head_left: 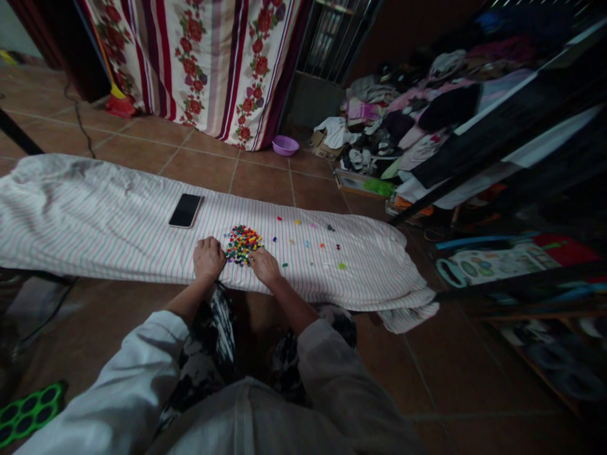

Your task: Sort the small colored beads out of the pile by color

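- I see the right hand (264, 265) at the right edge of the pile of small coloured pieces (244, 243), thumb and fingertips drawn together; I can't make out whether a piece is pinched between them.
- The left hand (209, 256) is just beside the pile on its left, fingers curled downward; their tips are hidden from me, so I can't say what they grip, if anything.
- The pile lies around the middle of the striped cloth (118, 227), nearer its near edge than its ends.
- Right of the pile, toward the cloth's right end, I count three loose rows of small bits, set apart by colour.
- Nearest the far edge sit red (279, 218), yellow (297, 222), pink and grey (331, 228).
- The middle row runs from dark blue (274, 239) through light blue (307, 244) and orange (322, 245) to dark red.
- Nearest the near edge, I find green (285, 265) at the left and lime (342, 266) at the right.
- A phone (186, 210) lies left of the pile, close to the far edge.
- Beyond that edge, a purple bowl (285, 145) stands on the tiled floor (265, 177).
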`<act>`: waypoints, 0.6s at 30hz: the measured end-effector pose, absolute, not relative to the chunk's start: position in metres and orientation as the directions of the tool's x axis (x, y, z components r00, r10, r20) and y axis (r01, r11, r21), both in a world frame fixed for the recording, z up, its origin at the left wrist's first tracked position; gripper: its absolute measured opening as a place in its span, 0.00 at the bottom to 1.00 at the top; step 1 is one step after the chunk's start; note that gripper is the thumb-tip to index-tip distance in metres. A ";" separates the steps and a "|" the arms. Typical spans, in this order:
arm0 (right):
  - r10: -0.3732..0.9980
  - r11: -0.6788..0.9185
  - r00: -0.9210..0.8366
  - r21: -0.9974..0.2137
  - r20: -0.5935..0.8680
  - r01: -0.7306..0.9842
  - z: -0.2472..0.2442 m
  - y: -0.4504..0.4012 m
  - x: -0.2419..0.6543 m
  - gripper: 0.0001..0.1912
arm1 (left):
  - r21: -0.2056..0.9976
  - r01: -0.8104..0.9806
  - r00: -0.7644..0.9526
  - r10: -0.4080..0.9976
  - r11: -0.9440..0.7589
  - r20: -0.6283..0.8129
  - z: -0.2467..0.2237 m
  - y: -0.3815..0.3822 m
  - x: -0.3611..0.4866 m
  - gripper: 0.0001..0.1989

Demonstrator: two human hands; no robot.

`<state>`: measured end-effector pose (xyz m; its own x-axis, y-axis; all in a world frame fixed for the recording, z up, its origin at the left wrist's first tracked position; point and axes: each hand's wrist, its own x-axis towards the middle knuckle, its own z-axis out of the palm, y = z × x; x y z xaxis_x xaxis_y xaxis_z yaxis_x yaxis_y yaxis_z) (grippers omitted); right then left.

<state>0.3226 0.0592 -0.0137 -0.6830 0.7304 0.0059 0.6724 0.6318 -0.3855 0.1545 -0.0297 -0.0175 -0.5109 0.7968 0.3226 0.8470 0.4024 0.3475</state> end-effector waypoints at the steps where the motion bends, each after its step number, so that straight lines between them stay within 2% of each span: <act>1: 0.730 0.637 -0.684 -0.378 0.013 0.672 -0.014 0.059 0.322 0.12 | 0.348 0.846 -0.512 0.797 0.403 0.322 -0.017 -0.030 0.155 0.10; 4: 0.739 0.632 -0.672 -0.396 0.049 0.666 -0.014 0.058 0.321 0.10 | 0.346 0.848 -0.508 0.798 0.400 0.322 -0.016 -0.030 0.154 0.10; 13: 0.806 0.538 -0.558 -0.640 0.198 0.549 -0.019 0.062 0.337 0.08 | 0.313 0.860 -0.497 0.797 0.402 0.343 -0.018 -0.029 0.153 0.08; 18: 0.837 0.518 -0.474 -0.676 0.273 0.525 -0.021 0.066 0.370 0.09 | 0.298 0.862 -0.498 0.795 0.410 0.346 -0.018 -0.030 0.154 0.09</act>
<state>0.3697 0.0658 -0.0208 -0.4744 0.8368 0.2731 0.5247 0.5180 -0.6755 0.1541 -0.0297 -0.0184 -0.4983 0.7949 0.3462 0.8618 0.4104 0.2981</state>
